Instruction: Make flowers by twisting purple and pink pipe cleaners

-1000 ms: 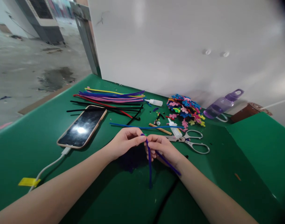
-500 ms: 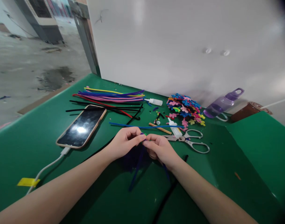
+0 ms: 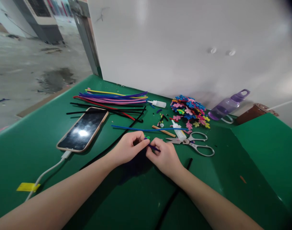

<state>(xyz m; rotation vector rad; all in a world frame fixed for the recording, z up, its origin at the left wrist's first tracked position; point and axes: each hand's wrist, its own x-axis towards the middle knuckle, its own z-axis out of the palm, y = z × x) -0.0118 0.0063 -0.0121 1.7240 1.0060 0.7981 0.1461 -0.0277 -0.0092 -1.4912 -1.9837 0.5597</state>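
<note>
Pinched by the left hand (image 3: 129, 148) and right hand (image 3: 165, 158), a purple pipe cleaner (image 3: 154, 148) spans their fingertips left of the scissors (image 3: 186, 142), presumably gripped twice for control. I see the scissors lying handles rightward, perhaps for easy reach; just beyond the scissors, a nozzled bottle (image 3: 179, 132); farther beyond, a heap of fuzzy shapes (image 3: 189, 110); beyond and leftward, multicoloured stems (image 3: 116, 101) lie bundled, probably for tidiness.

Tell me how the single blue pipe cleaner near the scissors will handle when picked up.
The blue pipe cleaner is probably very light, being so thin. Its nearly straight line suggests some stiffness, though such slimness should let it bend easily.
</note>
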